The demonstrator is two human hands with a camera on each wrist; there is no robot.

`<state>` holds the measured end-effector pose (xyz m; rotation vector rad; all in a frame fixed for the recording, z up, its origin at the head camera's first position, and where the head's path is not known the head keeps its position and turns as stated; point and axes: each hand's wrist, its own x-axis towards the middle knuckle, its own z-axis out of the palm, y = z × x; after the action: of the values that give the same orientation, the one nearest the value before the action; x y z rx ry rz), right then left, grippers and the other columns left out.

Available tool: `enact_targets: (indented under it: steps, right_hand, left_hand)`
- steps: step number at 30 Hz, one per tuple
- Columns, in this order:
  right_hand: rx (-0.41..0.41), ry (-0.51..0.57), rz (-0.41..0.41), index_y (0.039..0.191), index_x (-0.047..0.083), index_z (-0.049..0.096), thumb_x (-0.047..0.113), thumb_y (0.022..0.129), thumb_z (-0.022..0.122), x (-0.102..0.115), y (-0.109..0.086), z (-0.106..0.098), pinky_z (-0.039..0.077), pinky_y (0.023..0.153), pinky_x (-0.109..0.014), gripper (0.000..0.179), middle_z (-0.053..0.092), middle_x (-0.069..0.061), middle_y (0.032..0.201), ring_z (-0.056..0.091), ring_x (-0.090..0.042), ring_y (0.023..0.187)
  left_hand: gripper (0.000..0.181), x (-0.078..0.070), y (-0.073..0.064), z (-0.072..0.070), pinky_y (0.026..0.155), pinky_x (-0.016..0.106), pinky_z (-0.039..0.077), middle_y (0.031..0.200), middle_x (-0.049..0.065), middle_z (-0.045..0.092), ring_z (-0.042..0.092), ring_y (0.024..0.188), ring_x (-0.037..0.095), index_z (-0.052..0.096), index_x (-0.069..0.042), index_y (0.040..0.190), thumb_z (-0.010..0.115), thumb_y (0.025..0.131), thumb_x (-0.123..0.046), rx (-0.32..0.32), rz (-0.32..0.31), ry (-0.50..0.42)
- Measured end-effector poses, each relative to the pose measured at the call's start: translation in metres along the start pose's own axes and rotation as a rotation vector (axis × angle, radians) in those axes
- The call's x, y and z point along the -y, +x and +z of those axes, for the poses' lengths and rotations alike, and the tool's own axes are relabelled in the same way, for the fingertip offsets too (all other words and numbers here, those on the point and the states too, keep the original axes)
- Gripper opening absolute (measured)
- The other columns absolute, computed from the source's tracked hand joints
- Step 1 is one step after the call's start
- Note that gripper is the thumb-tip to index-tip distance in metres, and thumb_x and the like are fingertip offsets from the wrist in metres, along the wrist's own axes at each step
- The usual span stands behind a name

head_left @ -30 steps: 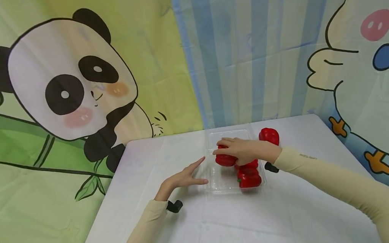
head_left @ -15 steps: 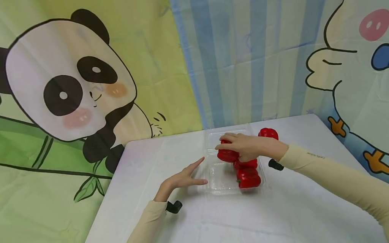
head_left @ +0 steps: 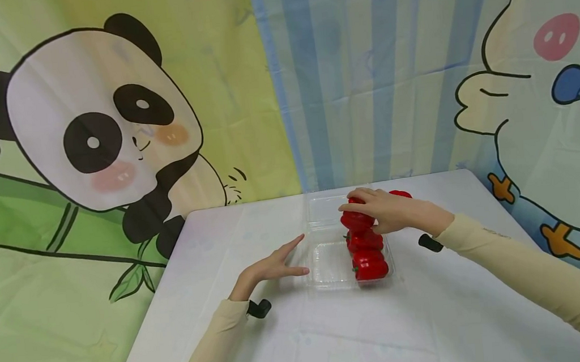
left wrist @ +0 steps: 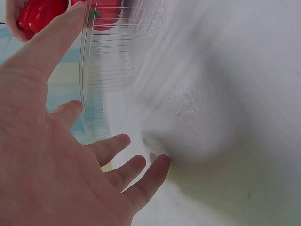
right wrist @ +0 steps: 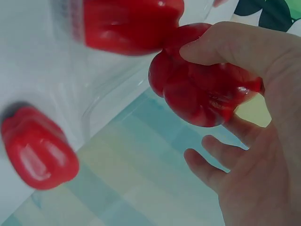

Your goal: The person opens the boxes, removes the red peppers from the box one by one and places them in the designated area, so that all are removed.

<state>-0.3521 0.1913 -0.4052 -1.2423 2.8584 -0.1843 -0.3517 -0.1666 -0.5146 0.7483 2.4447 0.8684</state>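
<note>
A red bell pepper (head_left: 357, 220) is pinched between the thumb and fingers of my right hand (right wrist: 254, 108), above the far right part of a clear plastic box (head_left: 329, 262). Two more red peppers lie in the box along its right side: a middle pepper (head_left: 366, 241), just below the held one, and a front pepper (head_left: 370, 265). My left hand (head_left: 271, 266) is spread beside the box's left edge, thumb and fingers apart, holding nothing. In the left wrist view its thumb reaches the box rim (left wrist: 84, 61); whether it presses there I cannot tell.
Another red pepper (right wrist: 40, 148) lies on the white table (head_left: 353, 335) outside the box, partly hidden behind my right hand in the head view. The box's clear lid (head_left: 324, 209) lies folded back toward the printed curtain (head_left: 344, 86).
My right hand has carried the pepper to the right, from the box's middle to its right side, in line with the other two. My left hand has stayed put.
</note>
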Motion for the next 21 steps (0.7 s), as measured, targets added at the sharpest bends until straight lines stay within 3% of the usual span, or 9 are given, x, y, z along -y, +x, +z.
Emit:
enact_targets:
  steps: [4, 15, 21]
  right_hand:
    - [-0.030, -0.006, 0.021, 0.149, 0.021, 0.046, 0.008, 0.076, 0.084, -0.009, -0.011, -0.004, 0.048, 0.102, -0.057, 0.083, 0.046, -0.015, 0.146, 0.041, -0.035, 0.136]
    - [-0.060, 0.016, 0.187, 0.149, 0.017, 0.045, 0.008, 0.072, 0.085, -0.041, -0.038, -0.004, 0.054, 0.093, -0.060, 0.087, 0.042, -0.022, 0.147, 0.044, -0.046, 0.131]
    - [-0.085, 0.026, 0.256, 0.150, 0.016, 0.043, 0.008, 0.073, 0.085, -0.063, -0.054, 0.000, 0.048, 0.098, -0.065, 0.088, 0.040, -0.024, 0.147, 0.042, -0.047, 0.131]
  left_hand:
    - [0.101, 0.000, 0.000, -0.001, 0.122, 0.061, 0.020, 0.170, 0.002, 0.013, 0.013, 0.157, 0.031, 0.010, -0.026, 0.163, 0.070, 0.088, -0.057, 0.003, 0.002, 0.001]
    - [0.101, 0.003, 0.001, 0.000, 0.122, 0.061, 0.020, 0.170, -0.002, 0.012, 0.012, 0.157, 0.029, 0.009, -0.030, 0.163, 0.070, 0.087, -0.060, 0.003, -0.011, 0.004]
    - [0.102, 0.003, 0.001, 0.000, 0.122, 0.061, 0.020, 0.170, -0.001, 0.013, 0.012, 0.157, 0.029, 0.010, -0.030, 0.163, 0.070, 0.087, -0.060, 0.006, -0.006, 0.002]
